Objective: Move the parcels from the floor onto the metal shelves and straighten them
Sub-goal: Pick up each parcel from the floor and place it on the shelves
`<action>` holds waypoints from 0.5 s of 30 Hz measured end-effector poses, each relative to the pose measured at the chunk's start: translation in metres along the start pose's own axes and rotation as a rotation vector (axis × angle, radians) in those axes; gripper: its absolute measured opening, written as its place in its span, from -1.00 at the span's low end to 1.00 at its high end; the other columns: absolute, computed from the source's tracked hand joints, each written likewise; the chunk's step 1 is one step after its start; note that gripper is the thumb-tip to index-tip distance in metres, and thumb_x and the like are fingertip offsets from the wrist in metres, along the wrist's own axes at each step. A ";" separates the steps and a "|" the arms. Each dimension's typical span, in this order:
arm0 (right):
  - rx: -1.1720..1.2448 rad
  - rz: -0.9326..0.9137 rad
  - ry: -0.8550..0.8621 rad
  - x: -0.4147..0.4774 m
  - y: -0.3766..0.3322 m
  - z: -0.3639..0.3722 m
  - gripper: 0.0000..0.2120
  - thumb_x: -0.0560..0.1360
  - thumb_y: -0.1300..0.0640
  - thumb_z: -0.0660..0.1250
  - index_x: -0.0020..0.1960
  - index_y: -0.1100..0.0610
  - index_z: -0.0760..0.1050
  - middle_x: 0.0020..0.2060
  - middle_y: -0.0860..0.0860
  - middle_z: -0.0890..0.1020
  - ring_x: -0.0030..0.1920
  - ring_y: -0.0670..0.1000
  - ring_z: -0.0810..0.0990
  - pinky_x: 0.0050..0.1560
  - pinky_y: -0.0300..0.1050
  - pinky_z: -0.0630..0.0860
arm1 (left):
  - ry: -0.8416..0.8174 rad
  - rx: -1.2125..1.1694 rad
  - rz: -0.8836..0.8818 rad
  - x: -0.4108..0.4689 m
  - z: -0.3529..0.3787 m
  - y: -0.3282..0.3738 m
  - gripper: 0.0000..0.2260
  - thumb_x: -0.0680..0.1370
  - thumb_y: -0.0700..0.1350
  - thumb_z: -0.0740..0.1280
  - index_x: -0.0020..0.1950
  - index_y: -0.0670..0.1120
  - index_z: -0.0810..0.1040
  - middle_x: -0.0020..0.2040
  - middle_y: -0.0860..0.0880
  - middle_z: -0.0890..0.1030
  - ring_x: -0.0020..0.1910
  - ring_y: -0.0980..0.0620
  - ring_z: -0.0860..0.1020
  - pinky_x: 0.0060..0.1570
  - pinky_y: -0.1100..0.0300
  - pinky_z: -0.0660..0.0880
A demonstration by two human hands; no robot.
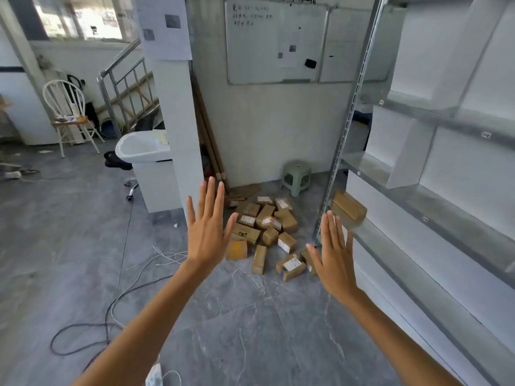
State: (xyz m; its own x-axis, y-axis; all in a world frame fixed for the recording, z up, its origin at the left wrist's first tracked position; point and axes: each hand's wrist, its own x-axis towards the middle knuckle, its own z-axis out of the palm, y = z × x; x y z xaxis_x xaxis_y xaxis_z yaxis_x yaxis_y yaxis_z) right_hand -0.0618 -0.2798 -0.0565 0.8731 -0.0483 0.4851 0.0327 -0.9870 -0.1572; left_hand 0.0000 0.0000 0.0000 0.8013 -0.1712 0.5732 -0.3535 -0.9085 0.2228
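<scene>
Your left hand and right hand were spread, empty. Pickup pending: parcels on floor ahead; approach, stoop.

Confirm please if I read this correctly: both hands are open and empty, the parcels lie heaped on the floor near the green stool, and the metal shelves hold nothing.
Wrong at the end: the head view shows a brown box already on a low level of the metal shelves. Left hand and right hand open, parcels near the green stool: correct.

Left hand, right hand — outstretched, fingers straight, empty
</scene>
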 end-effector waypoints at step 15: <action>0.199 -0.069 -0.216 0.182 0.000 0.167 -0.33 0.63 -0.25 -0.17 0.59 0.14 -0.07 0.59 0.07 0.00 0.58 0.05 -0.06 0.52 0.23 0.08 | -0.149 -0.158 0.004 0.128 0.162 -0.094 -0.44 0.66 0.19 -0.06 0.60 -0.06 0.07 0.62 -0.04 0.00 0.60 0.00 -0.11 0.55 -0.14 -0.02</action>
State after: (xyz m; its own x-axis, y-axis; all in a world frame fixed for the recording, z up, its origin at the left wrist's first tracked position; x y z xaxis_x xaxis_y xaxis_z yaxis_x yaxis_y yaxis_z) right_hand 0.1787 -0.2628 -0.1119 0.9481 0.0725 0.3097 0.1717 -0.9363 -0.3063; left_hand 0.2142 0.0020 -0.0757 0.8582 -0.2396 0.4540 -0.4185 -0.8386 0.3486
